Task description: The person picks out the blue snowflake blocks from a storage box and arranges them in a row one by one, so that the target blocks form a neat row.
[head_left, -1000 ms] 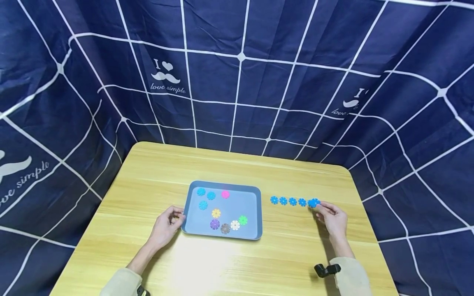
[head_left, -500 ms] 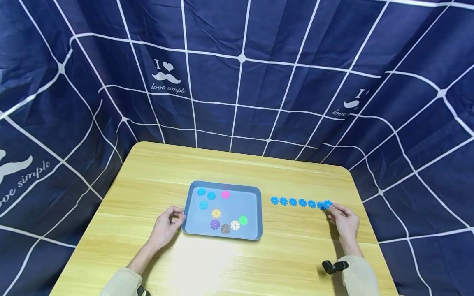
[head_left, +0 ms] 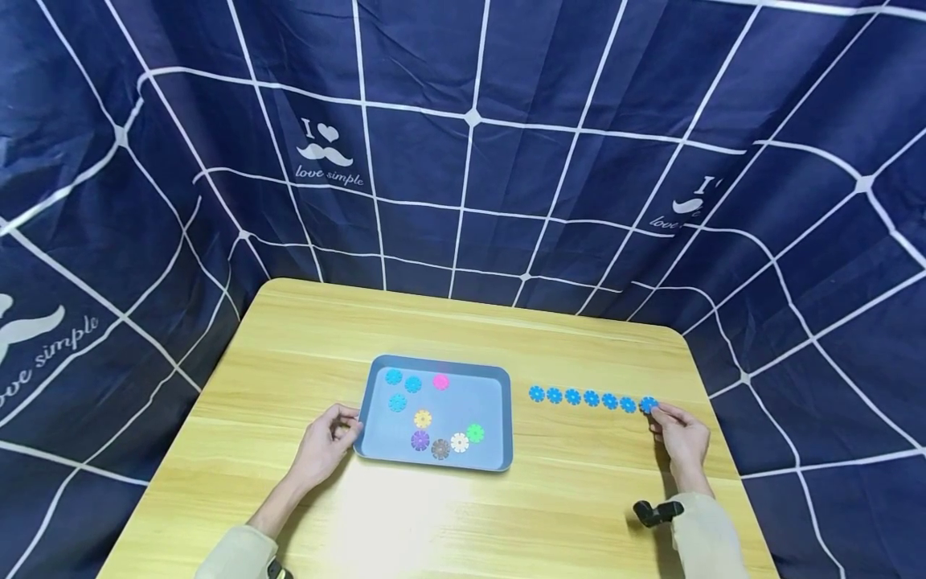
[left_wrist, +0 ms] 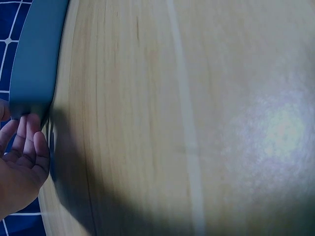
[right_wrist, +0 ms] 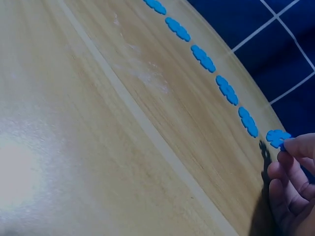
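Note:
My right hand [head_left: 683, 438], at the right end of a row of blue snowflake discs, pinches one blue snowflake disc [head_left: 648, 404] between thumb and fingers. In the right wrist view this disc [right_wrist: 277, 138] tilts above its shadow, beyond the last lying disc [right_wrist: 247, 122]. Several blue discs, such as one in mid-row [head_left: 591, 398], lie flat and evenly spaced. On the other side, my left hand [head_left: 327, 446] grips the left side of the grey-blue tray [head_left: 506, 418], its fingers [left_wrist: 30, 129] at the tray's near corner.
Inside the tray lie more snowflake discs: several light blue, pink [head_left: 440, 382], yellow [head_left: 423, 418], purple [head_left: 420, 440], brown [head_left: 440, 449], cream [head_left: 459, 442] and green [head_left: 475, 433]. The wooden table [head_left: 550, 515] is bordered by a navy curtain [head_left: 419, 161] with white lines.
My right hand has moved right along the row with the held blue disc. Another disc, earlier overlapped by the held one, now shows lying in the row. The left hand and tray stay put.

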Available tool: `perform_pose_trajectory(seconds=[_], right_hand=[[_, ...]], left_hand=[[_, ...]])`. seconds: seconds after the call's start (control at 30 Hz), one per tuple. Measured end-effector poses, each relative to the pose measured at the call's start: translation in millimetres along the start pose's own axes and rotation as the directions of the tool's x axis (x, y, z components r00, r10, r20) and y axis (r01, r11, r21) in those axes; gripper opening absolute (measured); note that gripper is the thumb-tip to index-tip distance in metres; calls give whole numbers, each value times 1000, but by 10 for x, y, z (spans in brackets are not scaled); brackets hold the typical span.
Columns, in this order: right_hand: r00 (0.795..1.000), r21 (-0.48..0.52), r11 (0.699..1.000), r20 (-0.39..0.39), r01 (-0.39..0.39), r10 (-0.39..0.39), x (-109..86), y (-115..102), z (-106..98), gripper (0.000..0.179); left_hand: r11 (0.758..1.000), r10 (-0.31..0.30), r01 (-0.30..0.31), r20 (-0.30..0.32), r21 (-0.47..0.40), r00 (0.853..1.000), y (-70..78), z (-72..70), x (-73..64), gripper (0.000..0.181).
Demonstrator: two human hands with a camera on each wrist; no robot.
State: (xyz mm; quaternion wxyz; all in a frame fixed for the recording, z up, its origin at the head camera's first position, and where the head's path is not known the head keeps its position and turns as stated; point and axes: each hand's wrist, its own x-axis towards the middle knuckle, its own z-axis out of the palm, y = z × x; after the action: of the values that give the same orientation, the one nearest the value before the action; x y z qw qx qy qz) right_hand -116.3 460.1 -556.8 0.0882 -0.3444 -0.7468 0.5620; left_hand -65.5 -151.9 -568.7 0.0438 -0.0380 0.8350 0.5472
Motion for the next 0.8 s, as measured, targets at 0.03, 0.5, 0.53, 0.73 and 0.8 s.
perform_pose_trajectory(seconds=[0.03,0.5,0.53,0.73,0.8], right_hand=[[1000,-23,1000,2,3,-3,11,1,-2,29],[998,-168,985,28,-45,51,149,-6,-22,30],[998,-174,984,29,-50,56,154,-6,-22,30],[997,-194,979,38,-64,73,187,2,-22,30],[996,-197,978,42,-64,74,196,5,-23,32]], left_hand=[[1000,-1,1,0,-1,1000,1,0,-1,20],[1000,-4,5,3,-3,1000,21,-1,-8,20],[1000,-4,4,2,-2,1000,22,-1,-9,20],[1000,0,0,0,5,1000,26,1,-11,20],[1000,1,-1,-1,10,1000,28,0,-11,20]])
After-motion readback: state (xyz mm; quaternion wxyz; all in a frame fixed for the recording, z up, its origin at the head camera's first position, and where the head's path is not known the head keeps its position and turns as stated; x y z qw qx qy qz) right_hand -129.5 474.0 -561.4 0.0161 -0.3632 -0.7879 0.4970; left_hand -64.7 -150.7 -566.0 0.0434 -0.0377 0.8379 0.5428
